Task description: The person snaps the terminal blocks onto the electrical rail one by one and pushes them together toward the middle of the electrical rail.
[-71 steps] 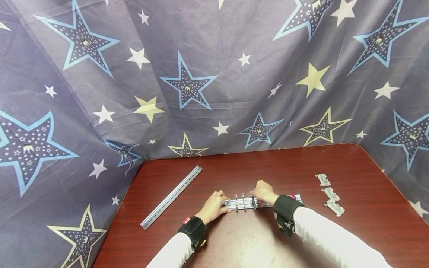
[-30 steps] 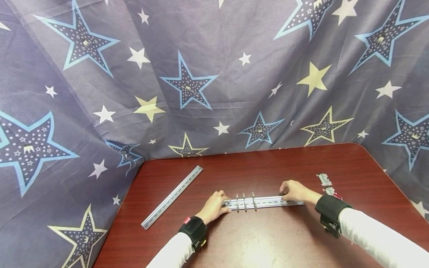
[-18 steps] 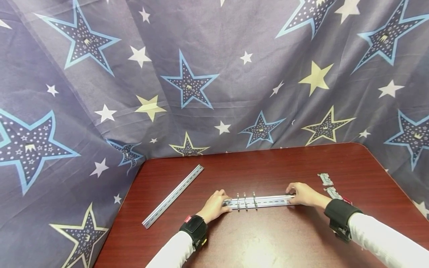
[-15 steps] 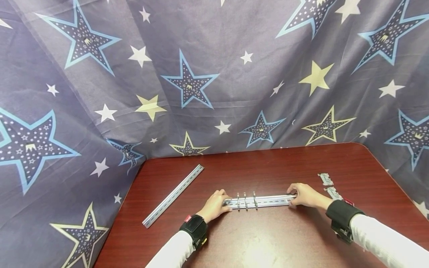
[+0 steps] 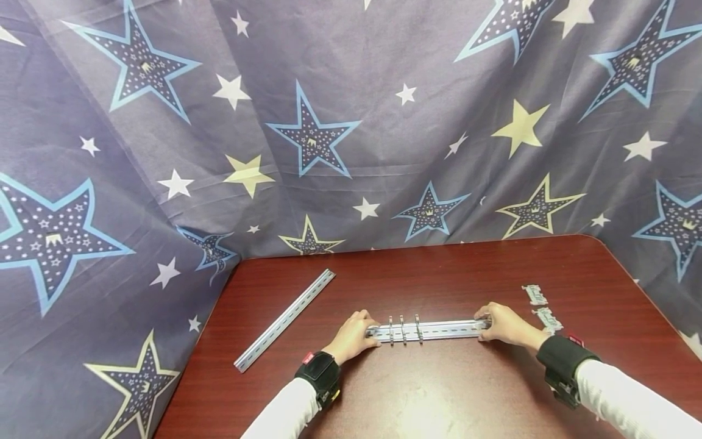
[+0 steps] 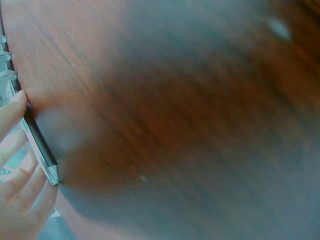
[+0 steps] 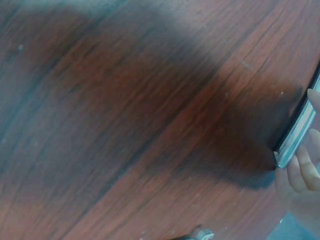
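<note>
A slotted metal DIN rail (image 5: 450,330) lies crosswise on the table, with three narrow terminal blocks (image 5: 404,330) standing across its left half. My left hand (image 5: 351,337) grips the left end, thumb on the near edge and fingers at the far side. At the opposite end, my right hand (image 5: 507,326) holds the rail between thumb and fingers. The left wrist view shows the rail's end (image 6: 50,172) poking out past the fingers. In the right wrist view the other rail end (image 7: 285,157) sits against the fingertips.
A second DIN rail (image 5: 285,320) lies slanted at the left of the brown table (image 5: 417,274). Two loose grey-green terminal blocks, one farther (image 5: 534,295) and one nearer (image 5: 547,319), lie beyond my right wrist. A star-patterned curtain (image 5: 378,122) hangs behind the table.
My right hand has left the third terminal block and slid rightward along the rail to its right end. A third loose block is now hidden behind the right wristband. The left hand stays put.
</note>
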`<move>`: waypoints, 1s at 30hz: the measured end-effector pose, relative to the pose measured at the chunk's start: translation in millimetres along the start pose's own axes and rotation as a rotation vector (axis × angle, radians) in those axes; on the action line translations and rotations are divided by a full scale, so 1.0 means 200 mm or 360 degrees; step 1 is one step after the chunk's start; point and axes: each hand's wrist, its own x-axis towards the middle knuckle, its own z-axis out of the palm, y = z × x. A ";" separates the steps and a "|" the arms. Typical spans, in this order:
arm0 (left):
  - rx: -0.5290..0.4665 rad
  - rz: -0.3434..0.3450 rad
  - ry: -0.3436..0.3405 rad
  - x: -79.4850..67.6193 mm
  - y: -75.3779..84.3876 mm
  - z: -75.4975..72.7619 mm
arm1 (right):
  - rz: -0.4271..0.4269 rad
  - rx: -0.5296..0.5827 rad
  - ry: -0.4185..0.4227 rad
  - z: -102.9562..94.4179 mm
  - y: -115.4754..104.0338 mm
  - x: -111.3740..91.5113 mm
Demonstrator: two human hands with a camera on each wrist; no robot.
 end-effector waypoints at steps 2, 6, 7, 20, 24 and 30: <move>-0.0001 -0.0013 -0.0014 0.00 0.00 0.00 | 0.0033 -0.0040 0.0000 0.00 -0.02 0.00; -0.0018 -0.0070 -0.0092 0.01 0.00 -0.01 | 0.0027 -0.0106 -0.0010 0.01 -0.02 0.00; -0.0024 -0.0086 -0.0116 0.02 0.00 -0.01 | 0.0022 -0.0112 -0.0007 0.01 -0.02 0.00; -0.0124 -0.0130 -0.0133 0.11 0.01 -0.10 | 0.0088 -0.0047 0.0022 0.02 0.00 0.00; -0.0142 -0.0095 -0.0049 0.16 0.08 -0.13 | 0.0112 -0.0043 0.0032 0.02 0.00 0.00; -0.0138 0.0001 0.0015 0.22 0.19 -0.13 | 0.0127 -0.0006 0.0030 0.03 0.00 0.00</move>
